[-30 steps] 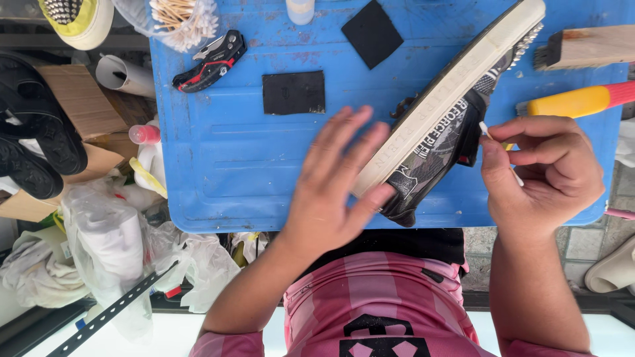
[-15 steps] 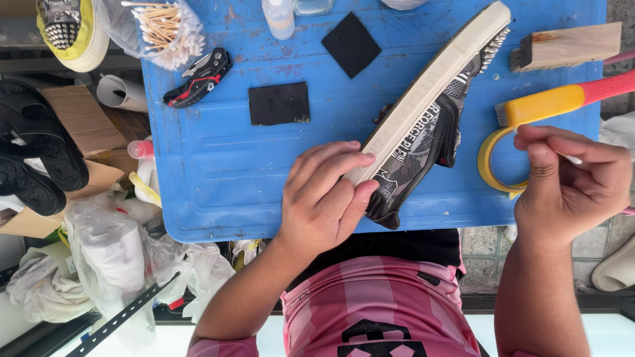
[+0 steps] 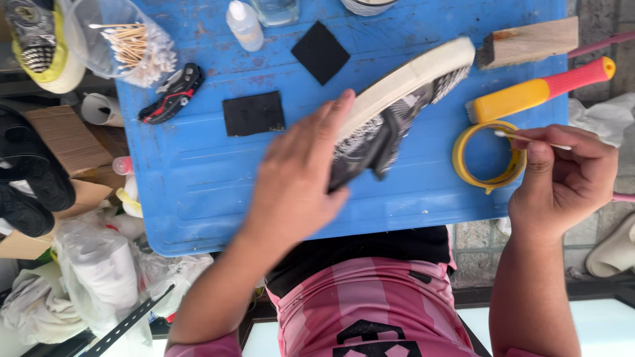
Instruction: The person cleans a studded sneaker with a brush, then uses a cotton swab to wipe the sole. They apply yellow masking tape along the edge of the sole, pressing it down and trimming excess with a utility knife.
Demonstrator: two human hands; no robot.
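Observation:
A black-and-white shoe [image 3: 403, 106] with a cream sole lies on its side across the blue table [image 3: 198, 178]. My left hand [image 3: 297, 178] rests on the shoe's heel end, fingers spread over it, slightly blurred. My right hand [image 3: 562, 178] is off to the right, pinching a thin cotton swab [image 3: 529, 139] between thumb and fingers. The swab tip hangs over a yellow tape roll [image 3: 486, 158] lying flat on the table.
Two black patches [image 3: 253, 113] [image 3: 321, 51], a black-red utility knife [image 3: 173, 92], a small white bottle [image 3: 245, 25], a bag of cotton swabs [image 3: 132, 46], a wooden brush [image 3: 526, 43] and a yellow-red handled tool [image 3: 539, 89] lie on the table. Shoes, bags and cardboard crowd the left.
My right hand moved away from the shoe to the right, over the tape roll. The left hand slid along the shoe. The view dropped lower over the table.

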